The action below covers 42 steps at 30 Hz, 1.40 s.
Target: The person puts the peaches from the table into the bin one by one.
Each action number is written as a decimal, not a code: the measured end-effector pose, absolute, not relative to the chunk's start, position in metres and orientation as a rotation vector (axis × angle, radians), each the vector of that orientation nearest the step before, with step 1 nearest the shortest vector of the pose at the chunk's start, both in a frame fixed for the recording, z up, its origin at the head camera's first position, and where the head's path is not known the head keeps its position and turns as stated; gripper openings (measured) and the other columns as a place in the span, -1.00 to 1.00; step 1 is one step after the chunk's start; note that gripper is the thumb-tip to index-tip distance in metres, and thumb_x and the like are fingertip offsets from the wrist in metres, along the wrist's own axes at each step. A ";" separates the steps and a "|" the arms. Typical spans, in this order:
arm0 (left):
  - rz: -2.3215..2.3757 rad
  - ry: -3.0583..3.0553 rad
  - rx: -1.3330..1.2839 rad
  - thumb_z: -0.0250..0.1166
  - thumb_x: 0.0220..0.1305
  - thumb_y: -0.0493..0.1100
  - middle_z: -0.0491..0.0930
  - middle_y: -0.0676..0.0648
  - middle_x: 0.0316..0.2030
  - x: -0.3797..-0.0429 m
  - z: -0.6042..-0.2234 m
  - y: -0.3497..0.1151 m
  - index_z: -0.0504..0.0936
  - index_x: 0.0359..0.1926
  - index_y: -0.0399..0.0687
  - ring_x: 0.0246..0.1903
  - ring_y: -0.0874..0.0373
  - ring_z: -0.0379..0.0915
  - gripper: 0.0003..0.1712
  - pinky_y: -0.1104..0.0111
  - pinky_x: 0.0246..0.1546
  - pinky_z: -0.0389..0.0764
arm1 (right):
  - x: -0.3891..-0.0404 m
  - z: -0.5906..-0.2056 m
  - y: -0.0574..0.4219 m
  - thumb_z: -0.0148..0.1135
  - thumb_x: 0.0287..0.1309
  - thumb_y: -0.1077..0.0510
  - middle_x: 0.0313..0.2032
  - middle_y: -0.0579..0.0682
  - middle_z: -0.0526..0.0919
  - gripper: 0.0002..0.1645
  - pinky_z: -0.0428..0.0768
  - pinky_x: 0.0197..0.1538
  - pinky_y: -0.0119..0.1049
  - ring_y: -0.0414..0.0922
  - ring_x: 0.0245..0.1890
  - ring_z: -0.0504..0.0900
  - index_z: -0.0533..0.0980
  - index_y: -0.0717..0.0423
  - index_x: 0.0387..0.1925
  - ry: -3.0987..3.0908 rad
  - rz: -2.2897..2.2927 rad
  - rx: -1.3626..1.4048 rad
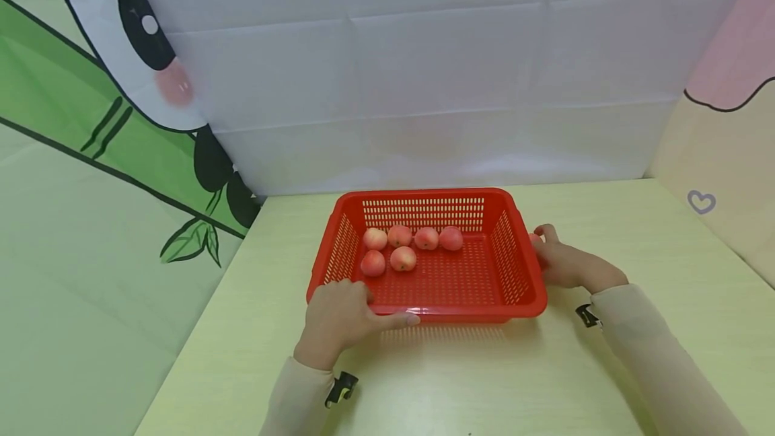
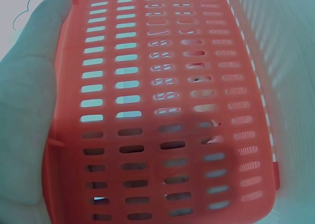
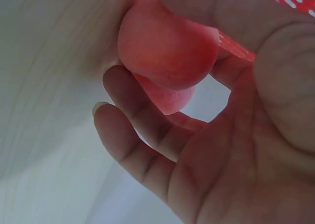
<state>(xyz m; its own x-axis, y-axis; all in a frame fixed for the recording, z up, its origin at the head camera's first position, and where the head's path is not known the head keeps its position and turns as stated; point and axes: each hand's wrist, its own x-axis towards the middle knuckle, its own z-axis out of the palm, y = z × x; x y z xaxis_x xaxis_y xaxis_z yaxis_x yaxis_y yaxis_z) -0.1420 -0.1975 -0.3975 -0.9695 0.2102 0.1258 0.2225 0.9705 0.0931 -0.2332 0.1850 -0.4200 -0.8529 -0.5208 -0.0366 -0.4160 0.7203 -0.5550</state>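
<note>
A red plastic basket (image 1: 472, 311) with slotted walls stands on the table, holding several small red-and-yellow apples (image 1: 403, 259) toward its left side. At the near left corner my left hand (image 1: 339, 318) grips the rim, fingers over it and thumb along the front edge. The left wrist view looks at the slotted outer wall (image 2: 108, 130). Just outside the basket's right wall, my right hand (image 1: 563, 264) has its fingers curled round a red apple (image 3: 167, 47), low over the table. A second red apple (image 3: 170, 100) shows partly behind the first, against the fingers.
The pale wooden-looking table (image 1: 254, 274) extends around the basket. Behind it hangs a white printed cloth (image 1: 436, 66), with a green printed cloth (image 1: 109, 274) at left and a beige and pink one (image 1: 720, 153) at right.
</note>
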 end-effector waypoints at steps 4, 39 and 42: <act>-0.153 -3.011 -0.327 -0.29 -0.37 0.88 0.15 0.11 -0.92 -0.142 -0.397 -0.197 0.28 -0.85 0.11 -0.80 0.22 0.15 -0.04 0.37 -0.75 0.11 | -0.234 -0.419 0.189 0.39 0.05 0.16 0.22 0.35 -0.05 -0.58 0.48 -0.08 0.22 0.30 0.24 -0.17 0.46 -0.08 -0.03 2.724 -0.819 -0.713; -0.164 -3.004 -0.339 -0.27 -0.35 0.87 0.12 0.12 -0.92 -0.141 -0.396 -0.198 0.27 -0.86 0.11 -0.81 0.23 0.11 -0.05 0.37 -0.75 0.08 | -0.233 -0.384 0.206 0.15 0.21 0.17 -0.20 0.15 0.38 -0.80 0.39 -0.22 -0.01 0.06 -0.23 0.37 0.48 0.19 -0.16 3.122 -0.920 -0.609; -0.158 -2.995 -0.341 -0.26 -0.34 0.87 0.11 0.12 -0.92 -0.141 -0.396 -0.198 0.26 -0.86 0.11 -0.81 0.23 0.11 -0.05 0.37 -0.76 0.08 | -0.231 -0.383 0.203 0.18 0.23 -0.03 -0.25 0.06 0.47 -0.76 0.41 -0.28 -0.05 0.01 -0.29 0.42 0.56 0.06 -0.30 3.166 -0.917 -0.511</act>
<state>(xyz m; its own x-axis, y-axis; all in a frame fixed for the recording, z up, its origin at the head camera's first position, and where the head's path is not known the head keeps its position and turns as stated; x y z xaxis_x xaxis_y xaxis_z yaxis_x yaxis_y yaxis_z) -0.1412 -0.1983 -0.3961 -0.9669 0.2169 0.1340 0.2298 0.9691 0.0893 -0.2313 0.2031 -0.3827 -0.9347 -0.2354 0.2662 -0.3412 0.8035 -0.4878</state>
